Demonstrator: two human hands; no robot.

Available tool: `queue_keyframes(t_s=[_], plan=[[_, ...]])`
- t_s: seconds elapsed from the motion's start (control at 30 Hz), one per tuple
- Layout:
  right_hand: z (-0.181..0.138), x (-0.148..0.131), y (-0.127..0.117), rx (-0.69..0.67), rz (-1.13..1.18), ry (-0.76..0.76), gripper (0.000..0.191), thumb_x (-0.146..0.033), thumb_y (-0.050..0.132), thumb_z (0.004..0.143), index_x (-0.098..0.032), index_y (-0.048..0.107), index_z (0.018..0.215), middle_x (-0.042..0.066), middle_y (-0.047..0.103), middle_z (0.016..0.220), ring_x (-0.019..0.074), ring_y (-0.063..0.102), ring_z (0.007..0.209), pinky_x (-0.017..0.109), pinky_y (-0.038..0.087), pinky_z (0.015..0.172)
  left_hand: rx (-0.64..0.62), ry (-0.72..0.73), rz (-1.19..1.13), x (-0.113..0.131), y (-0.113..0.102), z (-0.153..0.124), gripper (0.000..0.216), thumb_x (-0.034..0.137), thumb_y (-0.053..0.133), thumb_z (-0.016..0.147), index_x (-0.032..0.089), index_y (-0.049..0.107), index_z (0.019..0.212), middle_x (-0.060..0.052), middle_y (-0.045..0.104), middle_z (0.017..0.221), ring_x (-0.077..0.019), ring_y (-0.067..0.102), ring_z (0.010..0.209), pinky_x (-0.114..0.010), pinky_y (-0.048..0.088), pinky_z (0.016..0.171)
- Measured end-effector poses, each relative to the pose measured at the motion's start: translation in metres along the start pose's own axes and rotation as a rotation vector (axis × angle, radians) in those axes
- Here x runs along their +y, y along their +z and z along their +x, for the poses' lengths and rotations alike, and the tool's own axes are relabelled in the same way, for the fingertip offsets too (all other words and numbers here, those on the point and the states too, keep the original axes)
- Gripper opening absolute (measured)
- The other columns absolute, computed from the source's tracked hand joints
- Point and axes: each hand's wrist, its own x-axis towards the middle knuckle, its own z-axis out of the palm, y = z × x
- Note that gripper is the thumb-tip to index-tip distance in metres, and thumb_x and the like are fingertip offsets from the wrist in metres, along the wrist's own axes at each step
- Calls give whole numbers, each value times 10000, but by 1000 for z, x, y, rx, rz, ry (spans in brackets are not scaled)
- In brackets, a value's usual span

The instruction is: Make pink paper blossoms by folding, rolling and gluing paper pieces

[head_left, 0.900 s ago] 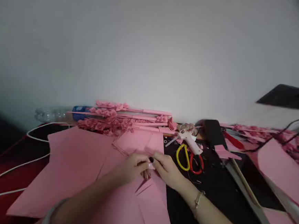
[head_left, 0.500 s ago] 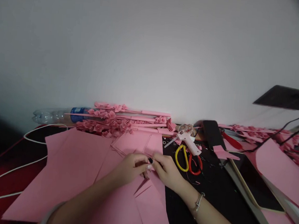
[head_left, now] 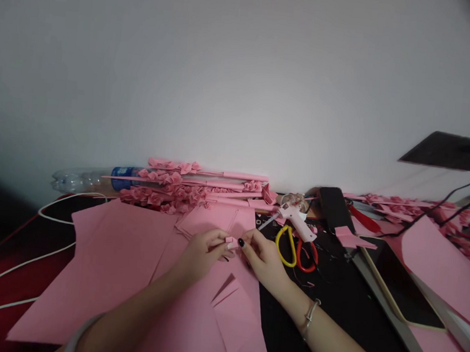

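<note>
At the far left a clear bottle (head_left: 82,179) lies on its side, its blue label (head_left: 121,178) carrying pale marks too small to read. Next comes a large pink sheet (head_left: 118,264), with pink paper flowers (head_left: 185,194) lying behind it against the wall. The change is in the middle: the left hand (head_left: 202,255) and right hand (head_left: 266,262), bunched together half a second ago, have opened out a little, and the small folded paper (head_left: 232,243) between them now shows more plainly, above the pink sheets. The left grip pinches it; the right thumb, with its dark nail, meets its right end, but whether the fingers close behind it I cannot tell. This looks like a pause to turn or check the fold, the piece seeming partly shaped. Just below the hands, a loose folded piece (head_left: 235,320) lies as it did. Further right, a white glue gun (head_left: 296,221) rests near scissors (head_left: 293,250) with one yellow and one red handle on the black surface (head_left: 282,342). White letters show by the glue gun, one perhaps an O, but no whole word is readable. Beyond, a dark phone (head_left: 335,211) shows no legible brand.
</note>
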Motion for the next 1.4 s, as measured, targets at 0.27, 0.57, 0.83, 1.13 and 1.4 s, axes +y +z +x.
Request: queue_keyframes(t_s=[0.27,0.57,0.83,1.13,1.4], plan=[[1,3,0,-30,31,30,74,-221,510,897,-203,512,825,-48,528,579,105,473,493,209,359,487,-19,143,145,0,-3,-2,167,322,626,809,170,686,775,-41,724,747,-183,686,736,-288,560,688],[-1,1,5,51,196,97,102,-264,578,848,-209,496,873,-27,608,578,103,493,414,202,368,417,-9,343,232,-4,-8,3,136,257,667,811,182,752,738,-70,772,859,-202,694,812,-300,538,770],[2,-1,0,107,97,-1,38,-222,608,834,-198,580,828,-28,568,589,107,502,478,216,382,465,-33,267,175,-5,-5,1,147,280,674,816,187,782,850,-89,774,977,-230,704,902,-342,547,843],[4,-1,0,104,87,-2,57,-225,608,812,-182,596,777,-21,552,608,115,494,527,230,387,512,-30,195,219,1,-7,-1,324,402,572,876,164,748,744,-78,751,820,-235,680,842,-338,556,778],[2,1,2,51,133,102,122,-283,600,845,-181,584,781,-28,560,560,102,454,453,220,362,447,-79,103,103,1,-5,-1,283,415,609,825,163,718,759,-71,738,810,-223,700,827,-345,577,806]])
